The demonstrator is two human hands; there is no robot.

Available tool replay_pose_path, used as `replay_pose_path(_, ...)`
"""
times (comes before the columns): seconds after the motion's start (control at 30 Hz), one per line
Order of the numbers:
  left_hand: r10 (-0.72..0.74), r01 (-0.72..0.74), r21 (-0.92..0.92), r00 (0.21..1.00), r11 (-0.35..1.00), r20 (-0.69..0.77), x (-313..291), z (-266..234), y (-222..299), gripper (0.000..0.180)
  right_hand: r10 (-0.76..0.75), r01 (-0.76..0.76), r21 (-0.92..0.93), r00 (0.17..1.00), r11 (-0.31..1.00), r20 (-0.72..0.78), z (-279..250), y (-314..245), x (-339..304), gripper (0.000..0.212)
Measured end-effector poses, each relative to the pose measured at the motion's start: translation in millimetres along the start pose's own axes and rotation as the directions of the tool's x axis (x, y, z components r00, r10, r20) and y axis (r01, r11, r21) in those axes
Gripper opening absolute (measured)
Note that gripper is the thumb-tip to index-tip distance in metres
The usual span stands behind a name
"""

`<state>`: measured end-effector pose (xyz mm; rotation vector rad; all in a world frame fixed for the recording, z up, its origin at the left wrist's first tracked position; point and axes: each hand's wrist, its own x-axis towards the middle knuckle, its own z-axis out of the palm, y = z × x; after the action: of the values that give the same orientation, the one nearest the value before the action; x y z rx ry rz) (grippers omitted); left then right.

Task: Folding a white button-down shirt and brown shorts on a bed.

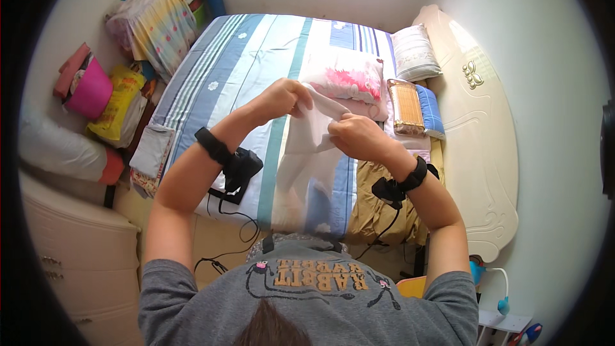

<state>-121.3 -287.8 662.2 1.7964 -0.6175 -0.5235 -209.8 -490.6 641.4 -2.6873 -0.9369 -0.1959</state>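
A white cloth [300, 138], clamped in the grip of both the left hand [286, 97] and the right hand [362, 136], is suspended between and below them, over the bed [253, 64]; its upper edge is best drawn evenly taut.

The cloth [300, 133] at the centre of the frame is plain white. Beneath it, the bedspread [253, 57] runs in blue, white and teal stripes with small white flowers. Above centre, a pillow [346, 77] is white with a pink floral print. At upper left, a draped cover [157, 25] shows pastel bands and coloured spots; below it, a bucket [90, 95] is magenta and a bag [117, 106] yellow. The headboard [479, 134] at right is cream.
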Motion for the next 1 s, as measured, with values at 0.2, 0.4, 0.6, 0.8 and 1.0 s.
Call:
replay_pose_path(0.2, 0.449, -0.348, 0.751, 0.89, 0.561, 0.077, -19, 9, 8, 0.015, 0.038, -0.037, 0.019, 0.998, 0.999, -0.056, -27, 0, -4, 0.013)
replay_pose_path(0.4, 0.592, -0.437, 0.789, 0.523, -0.432, 0.614, -32, 12, 7, 0.006, 0.011, -0.009, 0.022, 0.998, 1.0, -0.065, -33, 0, -10, 0.013)
replay_pose_path(0.6, 0.246, -0.542, 0.841, 0.816, 0.009, 0.523, -28, 27, 11, 0.008, 0.065, -0.065, -0.007, 0.996, 0.998, 0.06, -40, -10, -6, 0.015)
replay_pose_path(0.8, 0.317, -0.444, 0.886, 0.866, 0.133, 0.386, -22, 29, -7, 0.014, 0.097, -0.088, -0.069, 0.986, 0.994, 0.134, -29, -11, -5, 0.02)
replay_pose_path(1.0, 0.316, -0.504, 0.805, 0.854, 0.313, 0.413, -18, 25, -10, 0.008, 0.116, -0.109, -0.059, 0.987, 0.992, 0.115, -24, -4, -10, 0.024)
